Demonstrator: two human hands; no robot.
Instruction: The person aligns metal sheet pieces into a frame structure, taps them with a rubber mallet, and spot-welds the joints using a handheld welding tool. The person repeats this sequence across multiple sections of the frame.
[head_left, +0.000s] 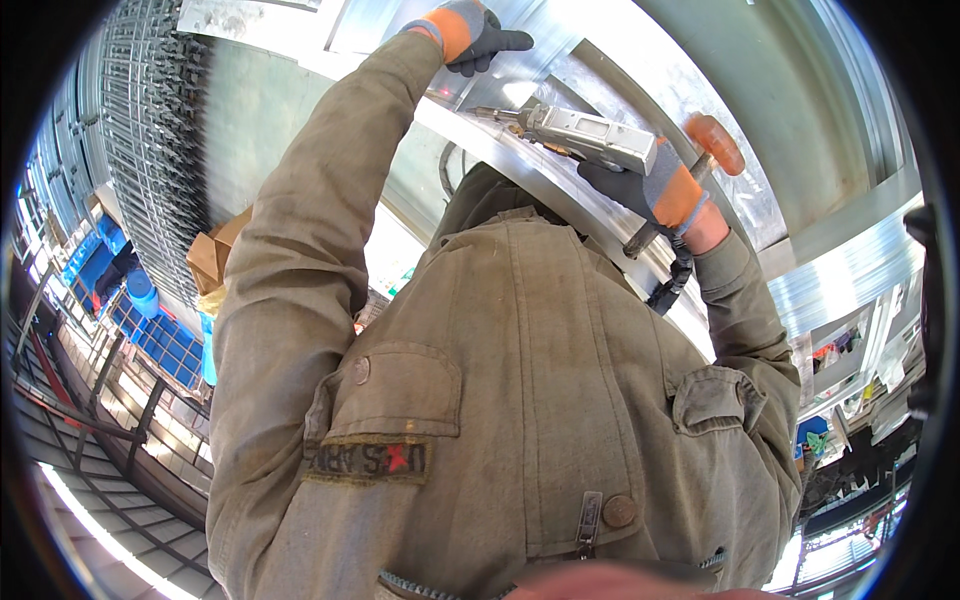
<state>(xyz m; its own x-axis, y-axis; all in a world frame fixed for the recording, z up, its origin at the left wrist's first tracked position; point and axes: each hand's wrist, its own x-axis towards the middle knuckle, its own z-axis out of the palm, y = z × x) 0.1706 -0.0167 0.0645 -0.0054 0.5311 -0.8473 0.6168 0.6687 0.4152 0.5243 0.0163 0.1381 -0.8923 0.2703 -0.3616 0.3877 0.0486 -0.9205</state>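
Observation:
My left hand (472, 40), in an orange and dark grey glove, rests at the top by the bright metal frame (560, 65). One finger points right, apart from the others, and nothing shows in its grasp. In a matching glove, my right hand (650, 190) is closed round a silver power drill (595, 135). The drill lies almost level, its thin bit pointing left toward the frame below my left hand. A black cable (675, 275) hangs by my right wrist. Just beyond that hand is a mallet (715, 145) with an orange head, its handle partly hidden.
Stacked metal profiles (160, 130) stand at the left. Nearby are a cardboard box (215, 250) and a blue container (142, 292). A pale green panel (250, 130) lies beside the frame. At the far right, shelves (860, 350) hold assorted things.

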